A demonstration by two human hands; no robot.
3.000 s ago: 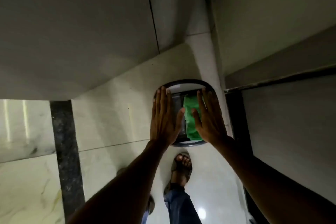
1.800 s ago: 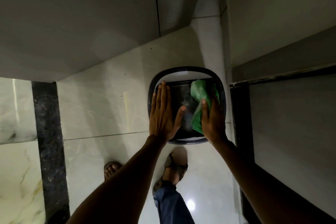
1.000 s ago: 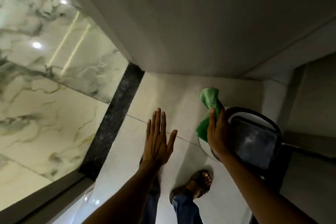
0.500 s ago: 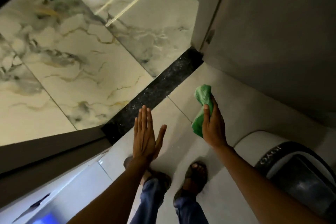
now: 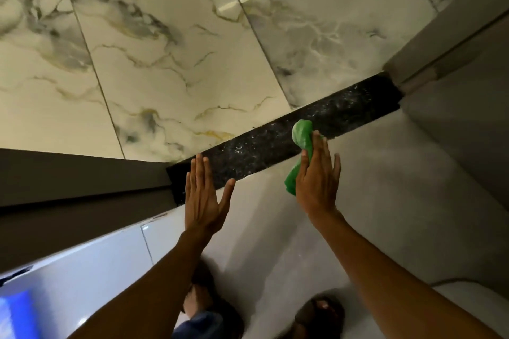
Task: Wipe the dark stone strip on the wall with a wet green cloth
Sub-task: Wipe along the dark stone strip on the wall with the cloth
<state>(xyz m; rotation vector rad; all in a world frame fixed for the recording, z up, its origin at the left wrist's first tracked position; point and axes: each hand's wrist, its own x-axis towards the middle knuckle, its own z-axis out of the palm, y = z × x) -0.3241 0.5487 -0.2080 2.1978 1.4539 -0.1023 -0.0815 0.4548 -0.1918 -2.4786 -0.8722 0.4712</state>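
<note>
A dark speckled stone strip (image 5: 264, 143) runs diagonally across the middle of the view, between the marbled wall tiles and the pale floor. My right hand (image 5: 318, 173) holds the green cloth (image 5: 301, 137), whose upper end overlaps the strip's lower edge. Most of the cloth lies under my palm and fingers. My left hand (image 5: 203, 195) is flat with fingers together and thumb apart, holding nothing, its fingertips over the strip's lower left end.
Marbled white wall tiles (image 5: 170, 63) fill the top. A dark brown band (image 5: 68, 179) runs at the left. A grey panel (image 5: 454, 36) stands at the right. My sandalled feet (image 5: 319, 316) are on the pale floor, and the white bucket rim (image 5: 473, 292) shows bottom right.
The view swung from the black bucket to the wall. My right hand lifted the green cloth out of the bucket and brought it up to the dark strip. My left hand followed, flat.
</note>
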